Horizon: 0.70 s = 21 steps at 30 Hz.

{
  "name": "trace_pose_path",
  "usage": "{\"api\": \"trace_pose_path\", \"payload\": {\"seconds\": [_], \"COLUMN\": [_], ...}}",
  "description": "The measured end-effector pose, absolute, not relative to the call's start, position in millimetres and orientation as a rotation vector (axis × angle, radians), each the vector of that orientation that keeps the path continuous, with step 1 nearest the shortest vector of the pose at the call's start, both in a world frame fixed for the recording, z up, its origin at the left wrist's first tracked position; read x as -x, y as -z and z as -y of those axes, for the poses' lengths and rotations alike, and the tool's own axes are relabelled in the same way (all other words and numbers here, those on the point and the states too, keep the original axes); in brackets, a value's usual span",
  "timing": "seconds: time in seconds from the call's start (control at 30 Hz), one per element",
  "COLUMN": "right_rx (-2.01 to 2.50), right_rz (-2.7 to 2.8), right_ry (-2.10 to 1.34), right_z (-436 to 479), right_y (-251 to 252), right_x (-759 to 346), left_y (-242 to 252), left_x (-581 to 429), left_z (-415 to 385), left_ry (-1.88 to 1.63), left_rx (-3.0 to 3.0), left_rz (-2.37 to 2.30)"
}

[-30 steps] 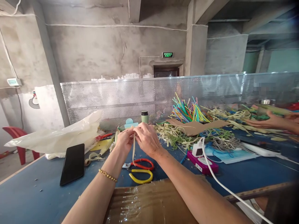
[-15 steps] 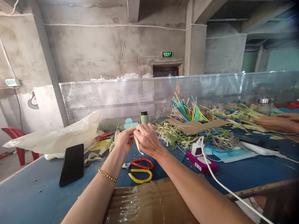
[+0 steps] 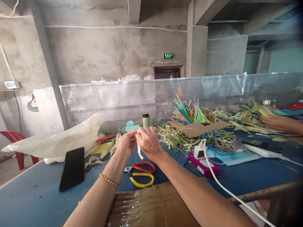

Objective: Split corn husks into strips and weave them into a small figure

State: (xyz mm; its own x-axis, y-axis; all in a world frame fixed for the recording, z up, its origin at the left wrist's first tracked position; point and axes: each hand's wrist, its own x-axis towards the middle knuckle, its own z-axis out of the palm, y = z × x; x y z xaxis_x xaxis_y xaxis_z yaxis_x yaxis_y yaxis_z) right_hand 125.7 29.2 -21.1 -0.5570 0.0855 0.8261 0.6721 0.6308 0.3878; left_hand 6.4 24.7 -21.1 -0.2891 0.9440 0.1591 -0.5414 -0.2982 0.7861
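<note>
My left hand [image 3: 126, 141] and my right hand [image 3: 148, 142] meet above the middle of the table, fingers pinched together. Between them they grip a pale strip [image 3: 139, 150] that looks like dried husk; its loose end hangs below my fingers, and the rest is hidden by them. Just under my hands lie scissors [image 3: 143, 174] with one red and one yellow handle, their short blades pointing left. A brown cardboard piece [image 3: 156, 205] with clear tape sits under my forearms. Behind my hands stands a green bottle [image 3: 146, 120] with a black lid.
A black phone [image 3: 72, 168] and a plastic bag [image 3: 71, 135] are on the left. To the right are a magenta power strip [image 3: 204, 164] with a white cable, husk scraps [image 3: 174, 135] and colourful pipe cleaners [image 3: 190, 112]. A co-worker's hand [image 3: 276, 122] holds a husk at far right.
My hands stay together in nearly the same place; the hanging end of the strip has shifted slightly. At far right, the co-worker's husk is raised higher.
</note>
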Motion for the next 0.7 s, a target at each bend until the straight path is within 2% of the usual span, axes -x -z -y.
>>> {"api": "trace_pose_path", "payload": {"seconds": [0.53, 0.7], "right_rx": [0.597, 0.547], "right_rz": [1.992, 1.942], "right_ry": [0.691, 0.329], "right_z": [-23, -35], "right_y": [21, 24], "right_x": [-127, -125], "left_y": [15, 16], "left_x": [-9, -8], "left_z": [-16, -18], "left_ry": [-1.781, -1.800], "left_rx": [-0.759, -0.779], "left_rz": [-0.738, -0.734]}}
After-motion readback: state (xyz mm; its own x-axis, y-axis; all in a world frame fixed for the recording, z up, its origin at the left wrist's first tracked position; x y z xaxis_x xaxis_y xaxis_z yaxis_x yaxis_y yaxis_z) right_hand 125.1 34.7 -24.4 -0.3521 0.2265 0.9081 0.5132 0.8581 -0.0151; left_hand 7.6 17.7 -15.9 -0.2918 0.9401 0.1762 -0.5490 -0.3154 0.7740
